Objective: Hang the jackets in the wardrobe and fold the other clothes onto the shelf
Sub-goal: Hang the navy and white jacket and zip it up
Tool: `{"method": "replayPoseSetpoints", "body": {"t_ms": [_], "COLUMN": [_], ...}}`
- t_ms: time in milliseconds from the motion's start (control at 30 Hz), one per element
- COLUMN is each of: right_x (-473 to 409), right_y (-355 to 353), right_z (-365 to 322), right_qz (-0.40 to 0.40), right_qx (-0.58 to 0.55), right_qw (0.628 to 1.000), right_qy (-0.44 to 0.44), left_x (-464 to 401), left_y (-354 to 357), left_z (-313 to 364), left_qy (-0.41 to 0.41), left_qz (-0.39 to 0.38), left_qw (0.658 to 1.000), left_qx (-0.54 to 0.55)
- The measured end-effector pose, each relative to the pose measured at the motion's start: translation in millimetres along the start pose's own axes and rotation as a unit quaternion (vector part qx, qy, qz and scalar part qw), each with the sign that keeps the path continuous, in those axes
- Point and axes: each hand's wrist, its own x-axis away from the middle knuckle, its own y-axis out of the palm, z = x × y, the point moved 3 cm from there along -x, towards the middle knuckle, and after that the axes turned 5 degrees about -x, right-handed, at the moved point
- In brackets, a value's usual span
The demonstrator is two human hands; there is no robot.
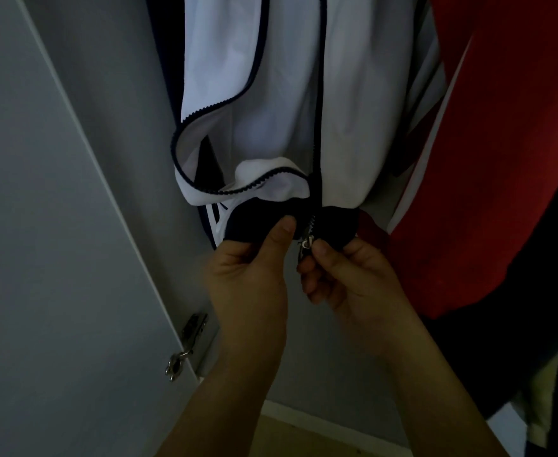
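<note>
White jacket (271, 94) hanging, left hand (251, 278) pinching hem, right hand (346, 275) pinching zipper (305, 243), red garment (501, 159) beside

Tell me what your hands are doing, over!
Left hand pinching white jacket's dark hem. Right hand at the zipper slider, zip unjoined. Red jacket hangs right alongside. Nothing in the way.

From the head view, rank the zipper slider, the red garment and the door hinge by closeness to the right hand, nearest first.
1. Zipper slider: at the right hand's fingertips, at the white jacket's hem.
2. Red garment: hanging just right of that hand.
3. Door hinge: far left and lower, beyond the left hand.
</note>
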Motion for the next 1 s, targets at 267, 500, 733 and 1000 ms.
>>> {"method": "replayPoseSetpoints", "body": {"t_ms": [267, 500, 733, 1000], "right_x": [-2.5, -3.4, -2.1, -2.9], "right_y": [3.8, 6.0, 7.0, 7.5], "right_z": [2.8, 3.3, 3.3, 3.8], "right_qz": [0.006, 0.008, 0.005, 0.000], "right_qx": [-0.008, -0.014, -0.015, -0.022], "right_qw": [1.000, 1.000, 1.000, 0.999], "right_qy": [-0.003, -0.014, -0.014, -0.027], "left_x": [-3.7, -1.9, -1.1, 1.1], "left_y": [-2.2, -3.1, -3.7, -2.6], "left_z": [-0.8, 2.5, 3.3, 6.0], "left_qy": [-0.010, -0.011, -0.018, 0.000], "left_qz": [0.023, 0.024, 0.031, 0.021], "left_qw": [1.000, 1.000, 0.999, 1.000], "left_qx": [0.007, 0.006, 0.011, -0.016]}}
